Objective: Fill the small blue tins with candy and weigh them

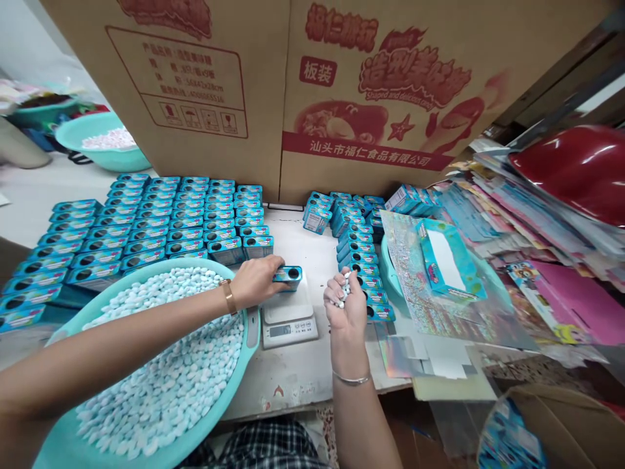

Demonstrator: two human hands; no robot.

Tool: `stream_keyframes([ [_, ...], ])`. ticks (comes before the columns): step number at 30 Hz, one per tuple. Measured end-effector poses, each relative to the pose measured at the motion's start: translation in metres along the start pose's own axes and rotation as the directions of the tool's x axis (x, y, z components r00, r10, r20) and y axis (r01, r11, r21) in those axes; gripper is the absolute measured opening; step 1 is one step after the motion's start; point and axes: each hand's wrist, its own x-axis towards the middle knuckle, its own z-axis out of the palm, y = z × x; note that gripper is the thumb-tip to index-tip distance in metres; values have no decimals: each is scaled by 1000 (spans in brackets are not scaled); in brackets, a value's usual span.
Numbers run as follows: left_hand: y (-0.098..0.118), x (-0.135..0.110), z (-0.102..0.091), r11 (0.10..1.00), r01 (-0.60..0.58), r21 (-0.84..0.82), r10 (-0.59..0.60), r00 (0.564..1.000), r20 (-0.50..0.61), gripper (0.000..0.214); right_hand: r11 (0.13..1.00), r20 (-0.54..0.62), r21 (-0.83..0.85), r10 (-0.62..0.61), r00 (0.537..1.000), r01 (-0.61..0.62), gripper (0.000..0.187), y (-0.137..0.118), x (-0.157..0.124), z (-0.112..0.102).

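Note:
My left hand (256, 281) reaches over the basin and grips a small blue candy box (291, 273) by its left end. The box stands on the small white kitchen scale (288, 316), whose display digits are too blurred to read. My right hand (346, 303) is palm up to the right of the scale, fingers curled around several pale candies (345, 292). A large turquoise basin (251, 329) full of pale blue and white candies (166, 365) sits at the left, its handle beside the scale.
Rows of blue boxes (146, 225) fill the table's left; another column of boxes (359, 254) stands right of the scale. A big carton (288, 98) closes off the back. At the right are a holographic sheet (424, 286), stacked packaging (488, 215) and a red object (581, 172).

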Motion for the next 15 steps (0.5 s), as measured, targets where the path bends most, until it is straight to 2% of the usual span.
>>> stream_keyframes([
  [5,9,-5,2,1000,-18,4,18,998,62,44,1000,-3,8,-7,1000,7,21,1,-2,-5],
  [7,11,-9,-4,1000,-22,5,22,1000,11,63,1000,-1,28,0,1000,0,20,-1,-3,-7],
  [9,16,-16,-14,994,-104,40,108,988,-106,80,999,2,51,12,1000,-12,18,-5,-4,-9],
  [10,21,-21,-18,981,-179,78,189,971,-147,75,998,3,58,16,1000,-16,17,-7,-4,-11],
  [11,26,-26,-22,955,-272,120,288,948,-140,60,998,1,60,14,1000,-14,17,-9,-4,-13],
  [13,42,-36,-21,881,-440,172,442,897,29,27,999,-2,52,-3,1000,3,18,-13,-4,-17],
  [15,58,-41,-10,863,-475,171,430,869,245,27,999,1,33,-15,1000,15,19,-13,-4,-21],
])
